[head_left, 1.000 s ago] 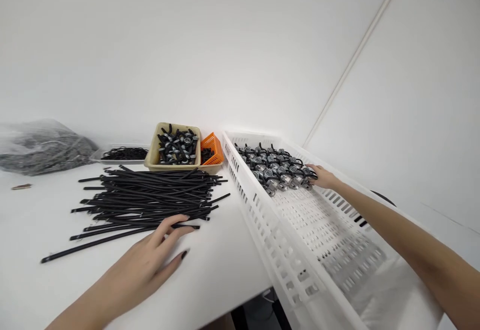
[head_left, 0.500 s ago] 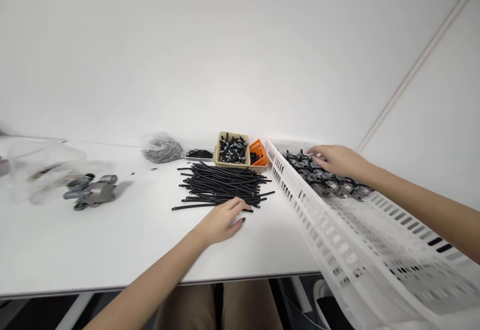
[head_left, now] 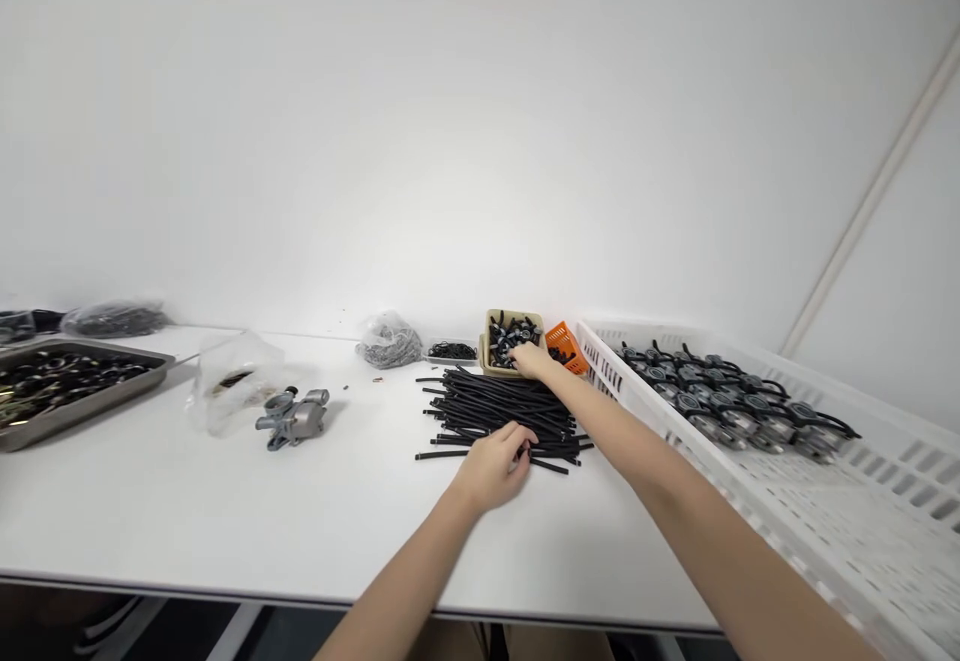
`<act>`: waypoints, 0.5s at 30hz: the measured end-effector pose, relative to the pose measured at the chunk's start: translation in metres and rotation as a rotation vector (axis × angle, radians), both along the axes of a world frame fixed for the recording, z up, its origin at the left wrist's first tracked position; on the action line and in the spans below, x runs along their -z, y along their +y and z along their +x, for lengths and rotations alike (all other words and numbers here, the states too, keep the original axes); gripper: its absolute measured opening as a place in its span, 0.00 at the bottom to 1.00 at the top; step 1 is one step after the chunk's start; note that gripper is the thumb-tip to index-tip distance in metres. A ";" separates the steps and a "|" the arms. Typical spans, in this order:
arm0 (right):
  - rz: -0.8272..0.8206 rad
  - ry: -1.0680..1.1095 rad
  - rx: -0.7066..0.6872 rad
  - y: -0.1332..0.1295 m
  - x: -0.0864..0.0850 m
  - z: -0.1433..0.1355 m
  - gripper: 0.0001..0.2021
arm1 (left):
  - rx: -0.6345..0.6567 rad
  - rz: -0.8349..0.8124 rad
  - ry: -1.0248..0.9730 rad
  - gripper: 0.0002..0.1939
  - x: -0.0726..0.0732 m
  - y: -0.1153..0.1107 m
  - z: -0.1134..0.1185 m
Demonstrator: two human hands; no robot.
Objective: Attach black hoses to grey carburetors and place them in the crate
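A pile of black rubber hoses (head_left: 495, 403) lies on the white table. At its near edge my left hand (head_left: 491, 466) is curled, thumb and fingers closed round a hose that points right. My right hand (head_left: 531, 359) reaches across the pile into a cream basket (head_left: 486, 336) of small black and grey parts. Its fingertips dip among those parts and look pinched; what they hold is hidden. To the left, a bare metal carburetor (head_left: 296, 419) stands apart from both hands. Rows of carburetors with black hoses (head_left: 731, 396) fill the far part of a white slotted crate (head_left: 637, 391).
Beside the cream basket sit an orange basket (head_left: 568, 346) and a small tray of thin black pieces (head_left: 451, 352). Plastic bags (head_left: 390, 339) stand along the wall. A metal tray of small parts (head_left: 82, 406) is at far left; the crate lines the right side.
My right hand has left the crate and moved left into the cream basket. My left hand stays at the hoses, its fingers now more curled. The view has turned left.
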State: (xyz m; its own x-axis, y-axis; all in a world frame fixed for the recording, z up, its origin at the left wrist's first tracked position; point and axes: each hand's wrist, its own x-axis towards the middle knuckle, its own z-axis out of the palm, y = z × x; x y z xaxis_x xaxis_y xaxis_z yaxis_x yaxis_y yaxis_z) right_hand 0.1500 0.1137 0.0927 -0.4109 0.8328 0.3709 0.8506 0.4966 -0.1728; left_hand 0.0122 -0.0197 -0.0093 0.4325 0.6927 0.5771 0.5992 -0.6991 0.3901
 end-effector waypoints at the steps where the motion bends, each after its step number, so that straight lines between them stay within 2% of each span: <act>1: -0.004 0.005 0.004 0.006 0.005 -0.003 0.14 | 0.000 -0.002 -0.002 0.14 0.000 0.000 0.001; 7: -0.034 0.054 0.050 0.039 0.030 -0.007 0.05 | -0.017 0.002 0.023 0.13 -0.002 -0.002 0.002; 9: -0.017 0.112 0.083 0.041 0.034 -0.003 0.08 | -0.026 0.001 0.031 0.13 -0.003 -0.002 0.001; 11: -0.040 0.316 0.099 0.034 0.038 0.002 0.12 | -0.031 -0.002 0.029 0.13 -0.004 -0.002 -0.001; 15: -0.177 0.999 -0.023 -0.001 0.053 0.012 0.14 | -0.040 0.009 0.032 0.13 -0.005 -0.003 -0.001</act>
